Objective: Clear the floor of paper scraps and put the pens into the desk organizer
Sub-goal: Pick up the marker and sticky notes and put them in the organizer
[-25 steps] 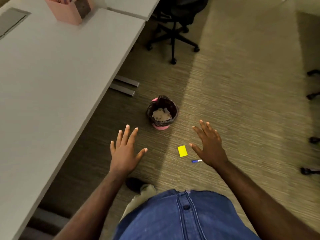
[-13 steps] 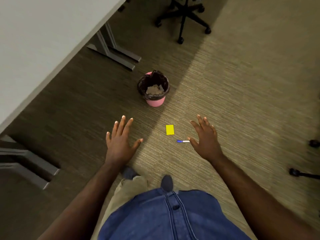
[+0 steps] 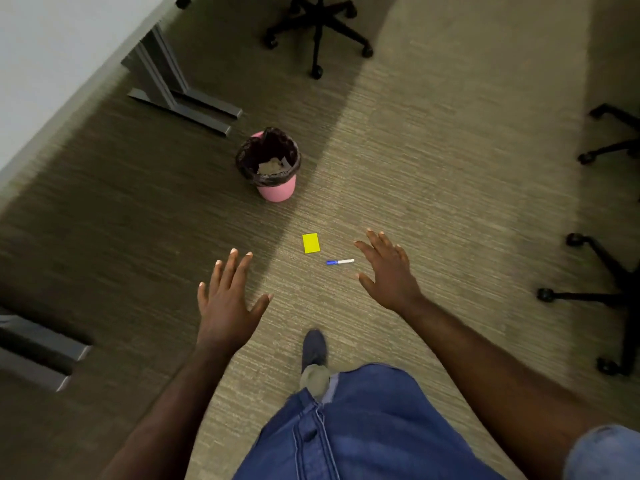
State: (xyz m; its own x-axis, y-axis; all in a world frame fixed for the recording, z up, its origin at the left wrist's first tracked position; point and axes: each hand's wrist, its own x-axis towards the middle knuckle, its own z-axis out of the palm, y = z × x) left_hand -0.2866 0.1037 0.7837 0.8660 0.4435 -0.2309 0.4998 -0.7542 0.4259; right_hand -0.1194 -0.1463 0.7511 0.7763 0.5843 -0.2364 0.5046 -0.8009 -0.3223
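Small blue-capped white pen (image 3: pixel 339 261) lying flat on the olive carpet (image 3: pixel 450 168), just right of a square yellow paper scrap (image 3: pixel 311 243). Right hand (image 3: pixel 389 275) right beside the pen, fingers spread, holding nothing. Left hand (image 3: pixel 228 299) further left, also splayed and empty. Pink wastebasket with black liner (image 3: pixel 268 164) beyond the scrap.
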